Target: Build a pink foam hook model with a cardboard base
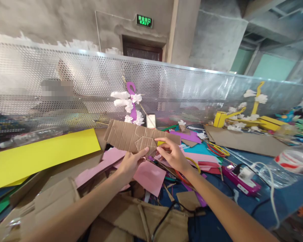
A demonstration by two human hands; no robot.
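Between my two hands is a small cut piece of cardboard (144,144) with angled corners, lying against a longer creased cardboard strip (121,134). My left hand (132,163) pinches the small piece at its lower edge, thumb on top. At its right edge, my right hand (171,153) holds it with thumb and curled index finger. Pink paper (150,176) lies just below my hands. Behind the strip, a purple paper shape (133,111) with white crumpled tufts leans at the perforated metal screen (166,90).
Yellow paper sheets (45,156) cover the left side. Loose cardboard (151,216) lies in front. To the right are a purple power strip (242,181) with a white cable, a large plastic bottle (288,166), scissors (218,149) and yellow boxes (272,125).
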